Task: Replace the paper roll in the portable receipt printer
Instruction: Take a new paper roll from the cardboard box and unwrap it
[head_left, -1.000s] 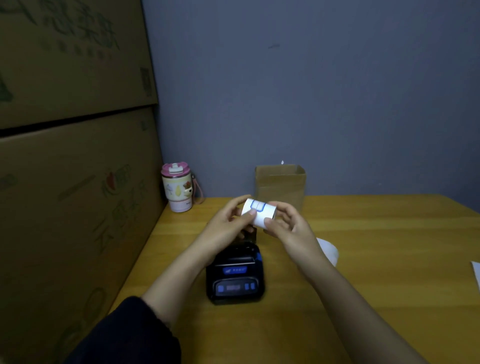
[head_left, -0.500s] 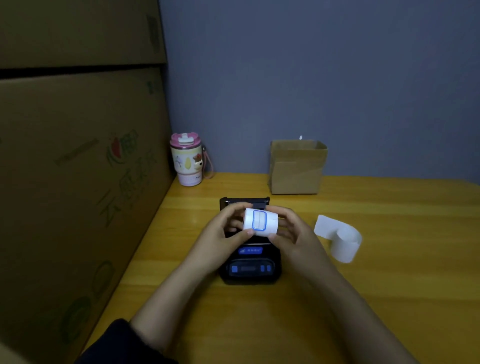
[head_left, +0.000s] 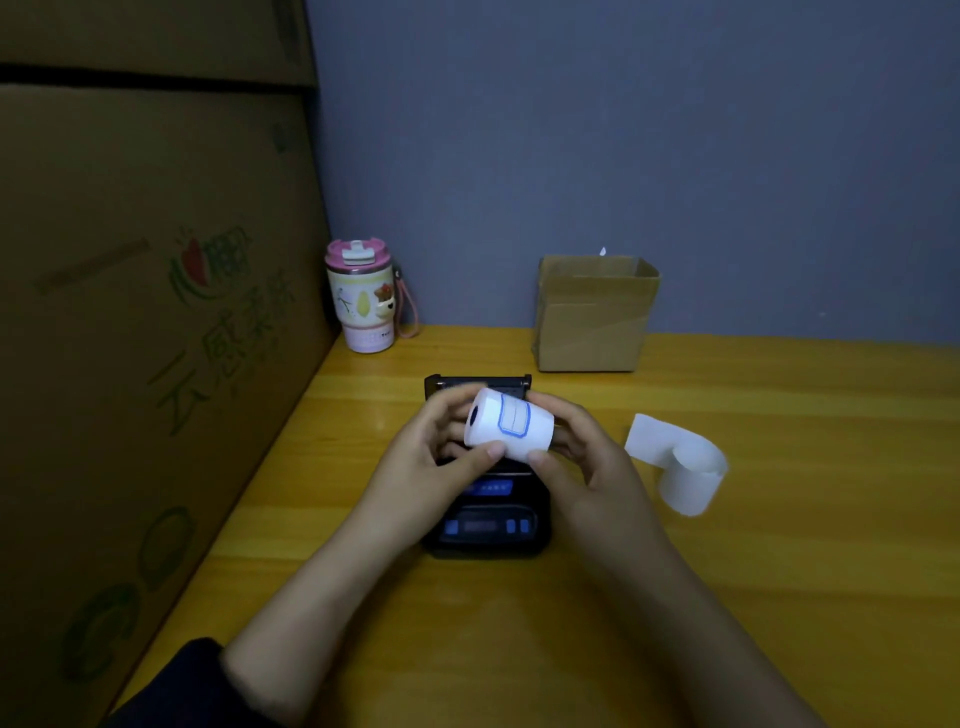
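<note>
Both hands hold a fresh white paper roll (head_left: 509, 427) in the air directly above the black receipt printer (head_left: 488, 514), which sits on the yellow wooden surface (head_left: 779, 571). The roll lies roughly on its side, its dark core hole turned toward the left and slightly toward the camera; a blue-outlined label shows on its outer wrap. Left hand (head_left: 431, 457): thumb pressed against the near lower edge of the roll, the other fingers curled behind its left end, grasping the roll. Right hand (head_left: 587, 462): thumb tip on the near lower right edge, remaining fingers wrapped behind the right end, likewise grasping the roll. The roll is clear of the printer, not seated in it. The printer's lid (head_left: 478, 384) stands raised at the far end, partly hidden behind the hands; the paper bay itself is covered by the hands and its contents cannot be told. The printer's front panel with blue buttons faces the camera. To the right of the printer, apart from it, a loose curled strip of white paper (head_left: 680, 467) lies on the surface. Farther back, against the grey-blue wall, a small open cardboard box (head_left: 592, 322) stands upright. At the far left corner a pink-lidded tumbler (head_left: 361, 301) with a cartoon print stands upright beside large stacked cartons (head_left: 130, 338) with green printing. A dark sleeve (head_left: 171, 691) covers the left forearm near the lower edge.
</note>
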